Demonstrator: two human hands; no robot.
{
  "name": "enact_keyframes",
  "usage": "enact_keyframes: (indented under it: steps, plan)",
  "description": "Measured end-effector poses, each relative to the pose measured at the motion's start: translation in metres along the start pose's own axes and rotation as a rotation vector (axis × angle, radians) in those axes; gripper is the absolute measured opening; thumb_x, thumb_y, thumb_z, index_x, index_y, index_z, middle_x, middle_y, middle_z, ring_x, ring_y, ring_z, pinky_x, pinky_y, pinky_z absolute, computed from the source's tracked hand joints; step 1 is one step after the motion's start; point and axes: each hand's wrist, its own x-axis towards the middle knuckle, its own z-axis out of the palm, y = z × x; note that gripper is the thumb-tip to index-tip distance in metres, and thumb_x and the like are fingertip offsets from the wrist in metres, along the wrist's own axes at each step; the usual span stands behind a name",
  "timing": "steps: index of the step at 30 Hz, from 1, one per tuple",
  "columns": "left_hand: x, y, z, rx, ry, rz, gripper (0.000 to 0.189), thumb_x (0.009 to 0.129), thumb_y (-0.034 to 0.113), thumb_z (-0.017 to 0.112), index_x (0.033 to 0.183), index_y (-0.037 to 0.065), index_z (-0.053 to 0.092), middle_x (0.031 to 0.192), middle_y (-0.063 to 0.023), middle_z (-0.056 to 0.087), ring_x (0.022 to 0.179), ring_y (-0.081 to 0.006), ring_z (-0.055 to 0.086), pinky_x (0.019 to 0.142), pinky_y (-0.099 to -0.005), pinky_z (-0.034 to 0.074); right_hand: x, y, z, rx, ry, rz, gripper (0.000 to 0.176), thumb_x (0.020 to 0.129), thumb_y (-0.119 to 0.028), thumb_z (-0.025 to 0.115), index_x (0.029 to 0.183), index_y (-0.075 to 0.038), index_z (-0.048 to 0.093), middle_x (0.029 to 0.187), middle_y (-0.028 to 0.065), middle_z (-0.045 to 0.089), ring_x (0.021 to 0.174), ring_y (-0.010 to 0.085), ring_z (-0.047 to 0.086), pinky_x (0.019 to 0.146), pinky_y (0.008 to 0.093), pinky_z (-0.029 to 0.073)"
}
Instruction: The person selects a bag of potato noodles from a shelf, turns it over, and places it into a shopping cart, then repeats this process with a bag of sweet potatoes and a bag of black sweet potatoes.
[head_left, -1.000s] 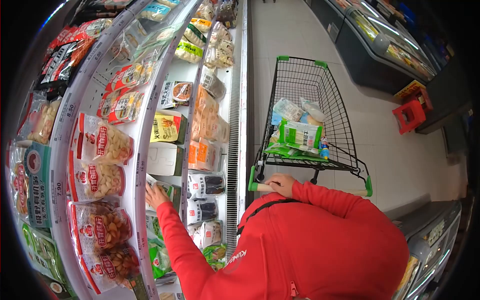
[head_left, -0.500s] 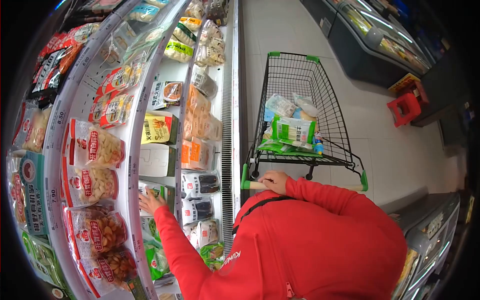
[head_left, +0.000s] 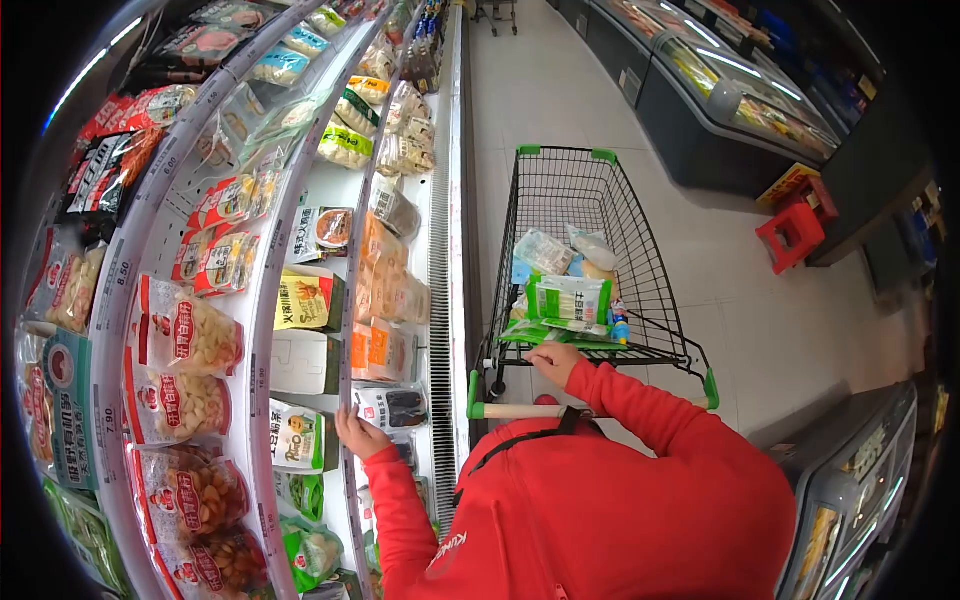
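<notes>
Head view: left hand (head_left: 358,432), fingers together, touches lower-centre shelf edge (head_left: 343,372); right hand (head_left: 553,360) rests on cart (head_left: 650,300) rim, grip unclear.

Person wears a red long-sleeved fabric jacket (head_left: 620,510), plain, a bit puffy, creased at the elbows. Sleeves run full length to the wrists; cuffs snug, same red. Thin black strap (head_left: 515,447) crosses the chest diag., from neck area twd L side. White lettering (head_left: 452,545) on L side nr the sleeve, reads approx. "KUN…", rest lost in folds. Left hand (head_left: 360,437) & right hand (head_left: 555,360) bare past the cuffs.
</notes>
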Motion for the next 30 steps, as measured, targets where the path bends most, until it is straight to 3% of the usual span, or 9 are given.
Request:
enact_keyframes:
  steps: [2, 7, 9, 13, 16, 21, 23, 26, 30]
  plan:
    - [-0.04, 0.03, 0.018, -0.244, -0.093, -0.087, 0.021, 0.081, -0.007, 0.047, 0.094, 0.0, 0.062, 0.102, -0.017, 0.063, 0.098, -0.0337, 0.059, 0.089, -0.0392, 0.045, 0.026, 0.032, -0.01, -0.055, 0.096, 0.051, 0.025, 0.086, -0.025, 0.054, 0.097, -0.007, 0.068, 0.091, 0.0146, 0.066, 0.083, 0.0296, 0.063, 0.074, 0.0357, 0.049]
    - [-0.103, 0.092, 0.03, -0.679, -0.669, -0.366, 0.027, 0.079, -0.005, 0.045, 0.094, 0.005, 0.064, 0.085, -0.0155, 0.065, 0.084, -0.0307, 0.064, 0.072, -0.0347, 0.05, 0.083, 0.165, 0.013, -0.258, -0.407, 0.274, 0.029, 0.084, -0.03, 0.053, 0.095, -0.01, 0.07, 0.089, 0.0138, 0.067, 0.085, 0.0241, 0.064, 0.077, 0.0339, 0.048]
    - [-0.084, 0.099, 0.016, -0.547, -0.54, -0.137, 0.025, 0.079, -0.004, 0.046, 0.094, 0.004, 0.064, 0.086, -0.0157, 0.064, 0.082, -0.0305, 0.064, 0.072, -0.0349, 0.05, 0.091, 0.178, 0.028, -0.275, -0.473, 0.24, 0.03, 0.084, -0.03, 0.052, 0.097, -0.01, 0.069, 0.094, 0.0156, 0.067, 0.088, 0.0271, 0.063, 0.079, 0.0347, 0.048]
    - [-0.077, 0.091, 0.006, -0.505, -0.45, -0.172, 0.024, 0.079, -0.003, 0.046, 0.094, 0.004, 0.063, 0.087, -0.0155, 0.064, 0.08, -0.0301, 0.064, 0.071, -0.0351, 0.05, 0.114, 0.196, 0.055, -0.593, -0.747, -0.143, 0.039, 0.083, -0.036, 0.051, 0.106, -0.008, 0.064, 0.107, 0.0218, 0.062, 0.097, 0.0353, 0.06, 0.085, 0.0372, 0.046]
    - [-0.091, 0.099, 0.005, -0.492, -0.415, -0.299, 0.024, 0.079, -0.002, 0.046, 0.094, 0.004, 0.064, 0.086, -0.0148, 0.064, 0.081, -0.0295, 0.064, 0.072, -0.0355, 0.05, 0.12, 0.171, 0.067, -0.437, -0.551, 0.328, 0.054, 0.081, -0.045, 0.05, 0.115, -0.004, 0.059, 0.117, 0.0268, 0.056, 0.106, 0.0401, 0.054, 0.09, 0.0392, 0.043]
    - [-0.109, 0.1, 0.001, -0.444, -0.661, -0.305, 0.025, 0.08, 0.002, 0.046, 0.098, 0.006, 0.064, 0.092, -0.0145, 0.066, 0.085, -0.0303, 0.064, 0.075, -0.0379, 0.05, 0.121, 0.181, 0.072, -0.65, -0.482, 0.318, 0.067, 0.081, -0.054, 0.047, 0.123, -0.002, 0.052, 0.121, 0.0276, 0.053, 0.114, 0.0388, 0.051, 0.096, 0.0426, 0.04]
    - [-0.107, 0.098, -0.004, -0.371, -0.655, -0.305, 0.026, 0.08, 0.002, 0.046, 0.099, 0.006, 0.064, 0.092, -0.0142, 0.066, 0.085, -0.0312, 0.063, 0.076, -0.0389, 0.05, 0.125, 0.175, 0.068, -0.782, -0.66, 0.176, 0.062, 0.082, -0.049, 0.047, 0.127, -0.006, 0.05, 0.124, 0.0231, 0.053, 0.11, 0.0374, 0.054, 0.094, 0.0443, 0.042]
    - [-0.121, 0.086, 0.006, -0.404, -0.529, -0.273, 0.02, 0.08, 0.004, 0.05, 0.095, 0.005, 0.063, 0.092, -0.0154, 0.063, 0.091, -0.0338, 0.059, 0.08, -0.0397, 0.048, 0.15, 0.255, 0.085, -0.899, -0.757, 0.013, 0.047, 0.08, -0.039, 0.048, 0.112, -0.007, 0.061, 0.122, 0.0237, 0.053, 0.114, 0.0388, 0.049, 0.096, 0.0463, 0.039]
    - [-0.12, 0.085, 0.001, -0.396, -0.491, -0.314, 0.016, 0.083, 0.007, 0.051, 0.094, 0.004, 0.062, 0.093, -0.0159, 0.06, 0.093, -0.0336, 0.057, 0.082, -0.0397, 0.046, 0.137, 0.243, 0.066, -0.668, -0.398, 0.06, 0.025, 0.078, -0.02, 0.058, 0.086, 0.001, 0.069, 0.083, 0.0198, 0.068, 0.081, 0.0368, 0.065, 0.075, 0.0412, 0.05]
